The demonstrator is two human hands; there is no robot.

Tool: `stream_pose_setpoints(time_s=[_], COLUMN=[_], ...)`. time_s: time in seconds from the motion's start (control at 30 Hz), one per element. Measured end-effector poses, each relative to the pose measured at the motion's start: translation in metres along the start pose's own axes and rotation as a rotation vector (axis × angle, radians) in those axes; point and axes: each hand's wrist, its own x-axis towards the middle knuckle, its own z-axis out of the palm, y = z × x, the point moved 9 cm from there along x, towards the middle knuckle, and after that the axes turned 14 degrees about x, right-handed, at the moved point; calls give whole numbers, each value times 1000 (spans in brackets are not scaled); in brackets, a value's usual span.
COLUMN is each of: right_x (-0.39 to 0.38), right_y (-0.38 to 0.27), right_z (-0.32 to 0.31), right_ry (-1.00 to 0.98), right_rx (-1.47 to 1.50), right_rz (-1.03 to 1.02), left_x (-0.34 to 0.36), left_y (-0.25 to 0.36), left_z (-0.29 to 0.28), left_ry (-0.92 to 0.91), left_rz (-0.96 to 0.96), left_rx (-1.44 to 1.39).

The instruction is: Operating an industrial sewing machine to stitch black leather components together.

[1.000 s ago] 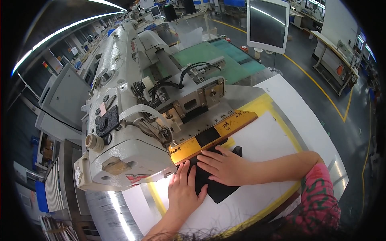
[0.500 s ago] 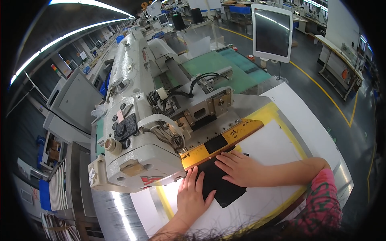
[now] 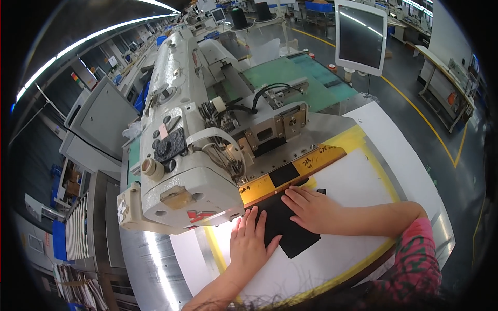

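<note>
**A:** Where's the black cloth (image 3: 290, 228) right now?

**B:** Flat on the white worktop (image 3: 358, 181), its far edge tucked up against the yellow guide plate (image 3: 290, 173) at the foot of the sewing machine (image 3: 181, 155). The near corner sticks out toward the person, uncovered.

**A:** And the hands?

**B:** Both lie on it, palms down. The left hand (image 3: 249, 243) has its fingers spread and pointing toward the machine, resting on the cloth's left edge and partly on the worktop. The right hand (image 3: 311, 207) comes in from the right, fingers together and flat, pressing the cloth's upper part just beside the plate. Neither pinches anything; they hold it down by pressure alone.

**A:** So which step would you call it?

**B:** I'd judge it to be positioning: lining the cloth up under the plate's dark window before any stitching. The edge looks close to square with the plate, though I cannot tell whether it sits fully beneath it.

**A:** What would the next move ask for?

**B:** Probably a small slide to settle the edge, with even pressure from both palms so the cloth doesn't wrinkle or skew, and fingertips kept clear of the machine's head.

**A:** Anything else around?

**B:** A green mat (image 3: 295, 78) behind the machine, a blank screen on a stand (image 3: 360, 33) to the right, and a yellow line on the floor (image 3: 415, 103).
</note>
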Motion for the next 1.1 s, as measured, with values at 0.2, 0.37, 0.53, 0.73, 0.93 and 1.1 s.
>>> stream_pose_setpoints(time_s=[0.2,0.37,0.53,0.73,0.93,1.1], right_x=[2,0,-2,-3,0,-1], right_y=[-4,-6,-6,-12,-14,-9], right_z=[-6,-11,-6,-4,-2,-2], right_ry=[0,-5,-13,-28,-39,25], right_rx=[-111,-119,-104,-211,-193,-104], right_rz=[-16,-21,-8,-43,-75,-52], left_x=[-1,-1,-3,-2,0,-2], left_y=[-2,0,-2,-1,-1,-4], left_z=[4,7,7,6,2,6], left_ry=[-32,-52,-43,-60,-20,-50], left_rz=[-16,-13,-15,-25,7,-31], left_rx=[-36,-40,-54,19,66,13])
